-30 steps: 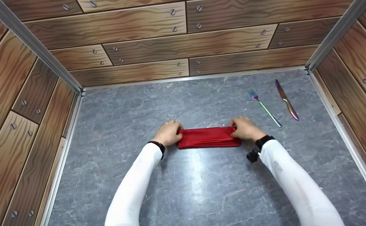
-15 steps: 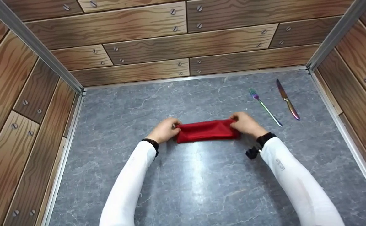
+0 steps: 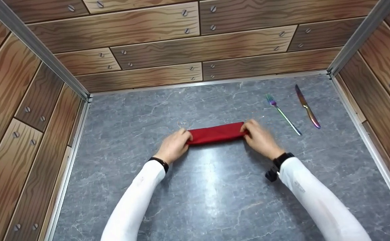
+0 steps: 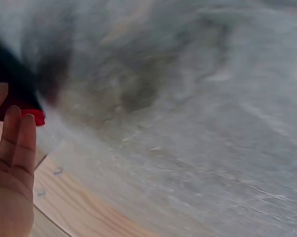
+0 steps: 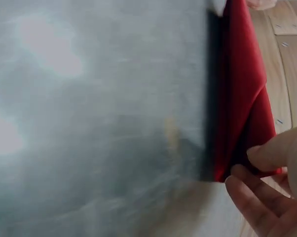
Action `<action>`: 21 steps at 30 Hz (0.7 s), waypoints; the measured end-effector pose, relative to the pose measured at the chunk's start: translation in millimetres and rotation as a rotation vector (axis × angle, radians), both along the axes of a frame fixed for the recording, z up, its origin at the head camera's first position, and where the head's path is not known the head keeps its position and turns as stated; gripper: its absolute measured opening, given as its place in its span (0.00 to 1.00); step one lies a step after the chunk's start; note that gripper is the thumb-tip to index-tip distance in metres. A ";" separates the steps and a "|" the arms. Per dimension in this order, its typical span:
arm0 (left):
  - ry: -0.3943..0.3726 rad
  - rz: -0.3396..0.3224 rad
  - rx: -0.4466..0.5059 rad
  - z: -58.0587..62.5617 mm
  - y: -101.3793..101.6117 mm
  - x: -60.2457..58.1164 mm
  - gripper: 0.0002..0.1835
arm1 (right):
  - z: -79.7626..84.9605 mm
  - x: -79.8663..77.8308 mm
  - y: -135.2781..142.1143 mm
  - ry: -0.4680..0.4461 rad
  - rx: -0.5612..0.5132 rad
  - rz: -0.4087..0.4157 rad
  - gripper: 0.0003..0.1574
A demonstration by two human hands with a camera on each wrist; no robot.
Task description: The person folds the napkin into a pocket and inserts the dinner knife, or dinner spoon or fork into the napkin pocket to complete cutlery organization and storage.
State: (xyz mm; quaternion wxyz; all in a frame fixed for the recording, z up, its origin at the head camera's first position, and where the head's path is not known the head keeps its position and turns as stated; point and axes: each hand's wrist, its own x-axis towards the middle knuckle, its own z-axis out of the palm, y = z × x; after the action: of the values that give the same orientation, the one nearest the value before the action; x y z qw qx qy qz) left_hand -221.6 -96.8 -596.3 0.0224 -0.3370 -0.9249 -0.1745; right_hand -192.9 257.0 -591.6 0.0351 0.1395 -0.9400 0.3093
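Observation:
A red satin napkin (image 3: 215, 133), folded into a narrow band, stretches between both hands in the middle of the head view. My left hand (image 3: 174, 145) grips its left end; in the left wrist view the fingertips lie along its red edge (image 4: 34, 116) with the thumb on the opposite face. At the right end, my right hand (image 3: 261, 140) pinches the cloth. The right wrist view shows thumb and fingers at the corner, where a slanting fold (image 5: 249, 103) runs down the shiny red fabric. The napkin's end tips are hidden by the fingers.
A rainbow-coloured fork (image 3: 283, 115) and a matching knife (image 3: 307, 107) lie on the grey marbled surface (image 3: 195, 201) at the back right. Wood-patterned panels (image 3: 155, 50) wall in the back and both sides, with metal strips along their lower edges.
Both hands have lifted and turned the napkin's layers, shifting it slightly away from the body. It now shows as a narrower, more tilted band, and the left hand's fingers have closed further over its end.

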 end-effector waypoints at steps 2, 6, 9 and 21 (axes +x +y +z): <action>0.016 -0.029 -0.034 -3.2 -2.1 4.1 0.11 | -5.1 7.1 1.6 0.039 0.034 0.051 0.15; 0.040 -0.042 -0.090 -5.6 -1.7 8.8 0.08 | -10.2 17.7 2.6 0.087 0.126 0.090 0.13; 0.050 -0.042 -0.120 -5.9 7.1 9.2 0.13 | -11.3 20.5 -0.9 0.060 0.191 0.080 0.21; -0.123 0.056 -0.327 -35.6 41.8 5.9 0.40 | -27.4 19.3 -21.3 -0.166 0.379 0.115 0.55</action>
State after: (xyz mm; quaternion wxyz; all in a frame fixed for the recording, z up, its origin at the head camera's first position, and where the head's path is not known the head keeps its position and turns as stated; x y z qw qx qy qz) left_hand -215.7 -55.0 -631.9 -0.0843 -0.2989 -0.9497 -0.0414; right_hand -173.6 235.7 -619.0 -0.0872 0.1708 -0.9715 0.1390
